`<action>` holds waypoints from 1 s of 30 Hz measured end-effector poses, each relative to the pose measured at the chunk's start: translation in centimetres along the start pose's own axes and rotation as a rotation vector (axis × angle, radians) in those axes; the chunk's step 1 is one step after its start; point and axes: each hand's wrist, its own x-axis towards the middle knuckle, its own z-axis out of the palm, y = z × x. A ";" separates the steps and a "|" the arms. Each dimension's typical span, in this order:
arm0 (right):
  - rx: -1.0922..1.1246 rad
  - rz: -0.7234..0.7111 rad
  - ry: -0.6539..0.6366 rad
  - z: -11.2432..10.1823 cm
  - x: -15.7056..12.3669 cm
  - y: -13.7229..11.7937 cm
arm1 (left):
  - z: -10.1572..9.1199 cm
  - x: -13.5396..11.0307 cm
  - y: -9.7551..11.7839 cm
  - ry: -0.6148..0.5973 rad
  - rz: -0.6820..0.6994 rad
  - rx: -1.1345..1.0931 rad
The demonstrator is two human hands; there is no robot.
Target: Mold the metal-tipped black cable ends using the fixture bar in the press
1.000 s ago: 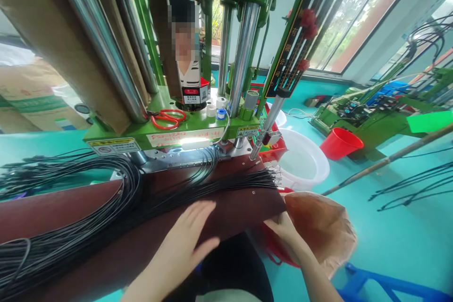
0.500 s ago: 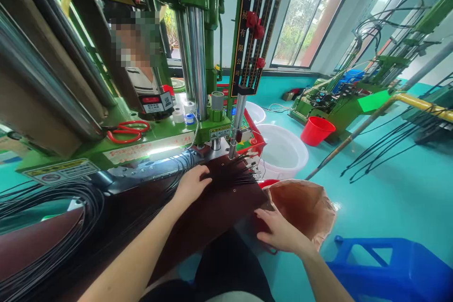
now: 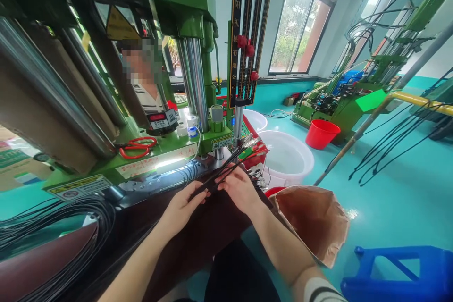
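Observation:
A bundle of thin black cables [image 3: 226,168] is lifted over the dark brown board [image 3: 208,226] in front of the green press. My left hand [image 3: 187,203] is closed around the bundle on its left side. Just right of it, my right hand [image 3: 238,187] grips the same cables nearer their tips. The cable ends fan out up and to the right, some with metallic tips. Further metal ends [image 3: 257,177] lie at the board's right edge. At the left, a large coil of black cables [image 3: 102,217] hangs over the board.
Red-handled scissors [image 3: 138,147] lie on the green press bed [image 3: 122,165]. A paper-lined bin [image 3: 314,226] stands right of the board, with a white tub [image 3: 288,151] behind it. A blue stool [image 3: 399,273] is at lower right. Beyond the press is another person [image 3: 146,92].
My right hand has moved up and left from beside the bin onto the cables. Both hands now hold the bundle, which has risen off the board. The view has shifted slightly.

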 end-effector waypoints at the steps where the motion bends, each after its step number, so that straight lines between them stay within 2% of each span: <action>1: 0.034 -0.041 0.011 0.3 0.6 -0.4 | 0.3 0.0 -0.2 0.018 0.010 0.041; 4: 0.046 -0.128 0.058 0.9 1.5 -1.7 | 1.5 0.1 -1.2 0.101 0.030 0.260; 6: 0.017 -0.158 0.135 0.8 1.7 -2.1 | 2.4 0.3 -2.0 0.174 0.032 0.394; 9: -0.083 -0.180 0.245 -0.7 1.4 -1.7 | 3.0 0.8 -2.9 0.315 0.121 0.484; 11: -0.272 -0.123 0.301 -2.5 0.8 -1.5 | 2.8 1.0 -3.2 0.424 0.226 0.501; 12: -0.420 -0.017 0.294 -3.5 0.4 -1.5 | 2.6 1.0 -3.2 0.458 0.252 0.503; 13: -0.587 0.154 0.244 -4.4 0.0 -1.6 | 2.4 1.1 -3.2 0.474 0.251 0.504; 15: -0.866 0.576 -0.013 -5.7 -1.0 -2.0 | 2.1 1.0 -3.2 0.470 0.207 0.521; 16: -0.912 0.713 -0.170 -5.9 -1.3 -2.2 | 2.1 0.9 -3.2 0.461 0.191 0.532; 17: -0.886 0.747 -0.298 -5.9 -1.5 -2.4 | 2.2 0.8 -3.2 0.447 0.191 0.546; 18: -0.809 0.676 -0.368 -5.5 -1.6 -2.6 | 2.4 0.7 -3.2 0.430 0.199 0.559; 19: -0.696 0.524 -0.376 -4.9 -1.5 -2.8 | 2.6 0.4 -3.1 0.408 0.209 0.569; 21: -0.436 0.203 -0.266 -3.3 -0.8 -3.0 | 3.2 -0.3 -2.9 0.331 0.205 0.561; 23: -0.260 0.028 -0.130 -1.9 0.0 -3.2 | 3.6 -1.3 -2.5 0.238 0.184 0.526; 26: -0.252 -0.022 -0.025 -0.7 0.8 -3.5 | 3.7 -2.9 -1.8 0.151 0.160 0.471; 30: -0.267 0.007 0.081 -0.9 0.7 -3.6 | 3.7 -3.4 -1.3 0.148 0.111 0.447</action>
